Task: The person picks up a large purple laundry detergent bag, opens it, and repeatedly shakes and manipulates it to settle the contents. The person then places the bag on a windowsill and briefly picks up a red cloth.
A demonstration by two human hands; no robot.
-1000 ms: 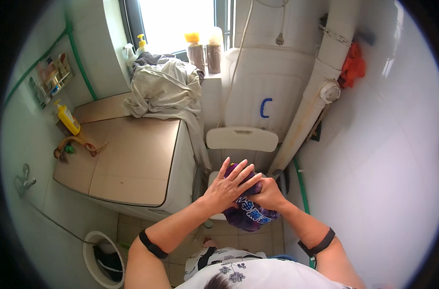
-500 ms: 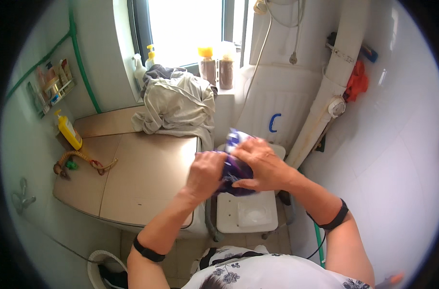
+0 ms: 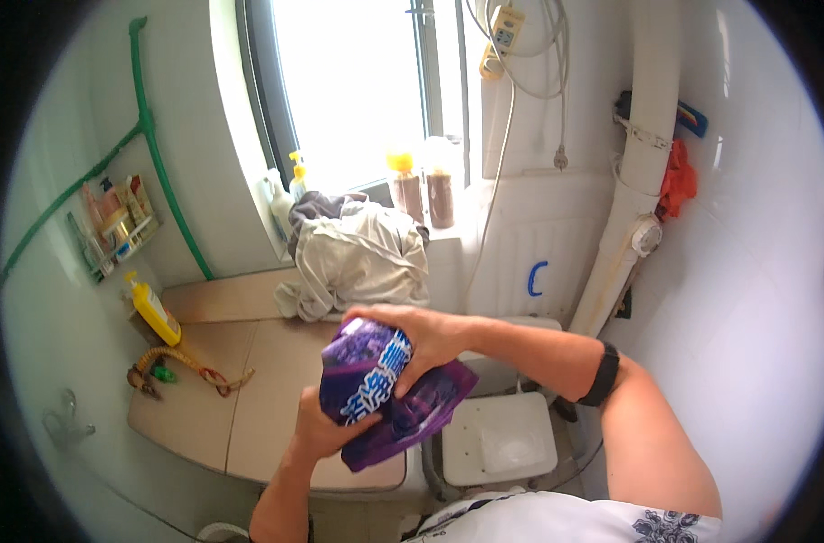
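Between both hands I hold a purple plastic bag (image 3: 366,389) with a lavender-flower picture and large pale-blue lettering. It is tilted, its crumpled lower right end flaring out. My left hand (image 3: 317,430) grips its near left side, thumb across the front. From the far side my right hand (image 3: 430,339) clasps it, thumb pressed on the printed face. The other fingers are partly hidden behind the bag. Beneath and left of it lies a beige panelled cover (image 3: 276,380). A crumpled pale grey cloth heap (image 3: 366,258) rests beyond my hands.
Right of the cover stands a white stool (image 3: 462,443) with a translucent dish (image 3: 516,443) on it. A yellow pump bottle (image 3: 154,312) and a curved tan strap-like item (image 3: 190,357) sit at the left. Two jars (image 3: 441,199) line the windowsill; a white pipe (image 3: 615,235) runs down the right.
The bag has moved left and turned, so its printed front faces me. My right hand has shifted to its far side, my left hand lower. The view has tilted upward.
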